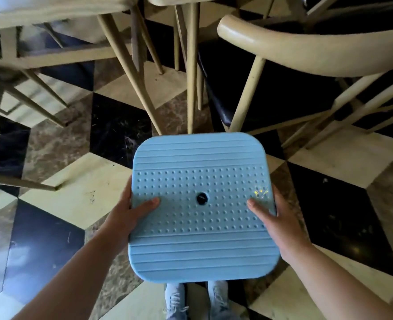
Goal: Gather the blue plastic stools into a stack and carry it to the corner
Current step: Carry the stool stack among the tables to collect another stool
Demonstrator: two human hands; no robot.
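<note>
Person is holding a blue plastic stool (202,204) at mid-frame, seat up, seen from straight above. Only the seat top is showing; legs are hidden under it, so I can't tell whether this is one stool or a stack already nested.

Left hand (131,209) is gripping the seat's left edge: thumb lying on top of the dotted surface, the other fingers wrapped under and out of sight. Right hand (274,218) is mirroring it on the right edge, thumb on top, the rest curled under the rim. Both grips are sitting at about the same height along the sides, roughly level with the centre hole (201,198).

Stool is hanging over the patterned tile floor (80,195), above the person's shoes (196,301), just short of the wooden chair (306,54) legs ahead. No other blue stool is showing in view.

My read: this is the carry or gather leg. Doing it well:
- keeping the seat level so nothing nested below is sliding off
- keeping the grips symmetric, so the load isn't twisting
- holding it close to the body, since the seat is blocking the view of the feet
- turning away wide of the chair legs (191,72); hidden stool legs could be snagging there.
</note>
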